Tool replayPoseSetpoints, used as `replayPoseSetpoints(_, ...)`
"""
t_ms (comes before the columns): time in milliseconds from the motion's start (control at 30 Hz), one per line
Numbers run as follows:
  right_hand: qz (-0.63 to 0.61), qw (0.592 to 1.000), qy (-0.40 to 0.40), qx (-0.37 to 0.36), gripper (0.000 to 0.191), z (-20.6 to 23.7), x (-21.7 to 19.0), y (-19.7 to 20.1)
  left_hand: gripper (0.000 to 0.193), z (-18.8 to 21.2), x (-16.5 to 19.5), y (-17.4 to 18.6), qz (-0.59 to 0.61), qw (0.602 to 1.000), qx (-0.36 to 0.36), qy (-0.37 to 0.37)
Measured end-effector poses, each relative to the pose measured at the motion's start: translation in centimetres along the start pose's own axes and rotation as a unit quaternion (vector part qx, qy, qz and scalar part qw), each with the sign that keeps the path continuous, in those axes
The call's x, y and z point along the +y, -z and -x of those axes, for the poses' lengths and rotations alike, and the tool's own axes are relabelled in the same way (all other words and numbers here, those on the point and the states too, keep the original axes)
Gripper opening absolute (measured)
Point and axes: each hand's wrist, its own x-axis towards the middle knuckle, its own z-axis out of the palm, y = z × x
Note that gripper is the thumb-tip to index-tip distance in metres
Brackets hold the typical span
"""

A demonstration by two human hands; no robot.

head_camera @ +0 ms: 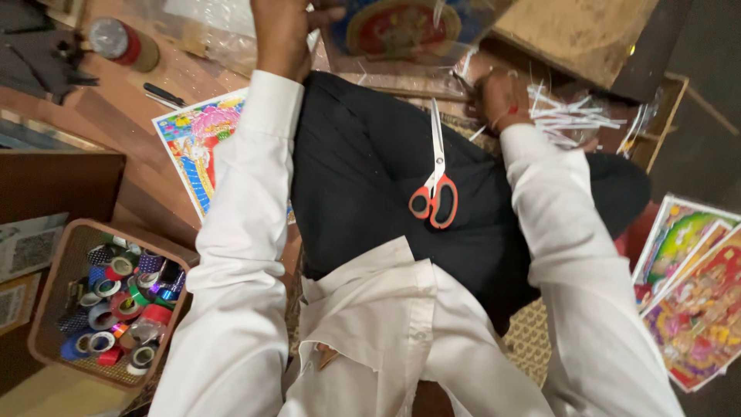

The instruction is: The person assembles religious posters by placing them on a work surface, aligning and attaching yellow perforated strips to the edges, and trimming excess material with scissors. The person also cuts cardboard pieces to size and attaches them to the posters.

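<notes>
Left hand point(284, 31) & right hand point(500, 96) on plastic-wrapped picture point(401, 31)

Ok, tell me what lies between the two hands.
In the head view, between the left hand and the right hand sits a colourful picture under clear plastic. Orange-handled scissors lie lower down on the black lap.

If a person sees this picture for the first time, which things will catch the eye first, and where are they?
The orange-handled scissors lie on the person's dark lap at the centre. At lower left, a basket is full of coloured tape rolls. Up top, the left hand and right hand hold a plastic-wrapped colourful picture.
</notes>
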Motion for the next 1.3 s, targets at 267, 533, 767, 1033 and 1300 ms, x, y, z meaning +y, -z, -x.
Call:
replayPoseSetpoints(267, -0.102, 0.971, 0.06, 0.21, 0.038, 8.0, -3.0, 3.1, 0.015, 1.7, 3.0, -2.6, -0.061, 0.998, 0.01, 0.001)
replayPoseSetpoints(533, -0.754, 0.609, -0.209, 0.128, 0.033, 12.3, -8.3, 6.9, 0.011, 3.8, 3.9, -3.2, -0.037, 0.999, -0.005, -0.03)
replayPoseSetpoints(767, -0.447, 0.865, 0.109, 0.2, 0.046, 10.5, -14.1, 12.0, 0.015, 5.7, 4.1, -3.1, -0.044, 0.998, -0.007, -0.04)
replayPoseSetpoints(1033, -0.247, 0.938, 0.08, 0.229, 0.054, 7.3, -15.7, 14.1, 0.014, 6.1, 4.3, -2.8, -0.045, 0.998, -0.02, -0.04)
replayPoseSetpoints(1300, -0.263, 0.933, 0.072, 0.235, 0.055, 7.4, -15.4, 13.0, 0.013, 6.1, 4.1, -2.8, -0.05, 0.998, -0.015, -0.032)
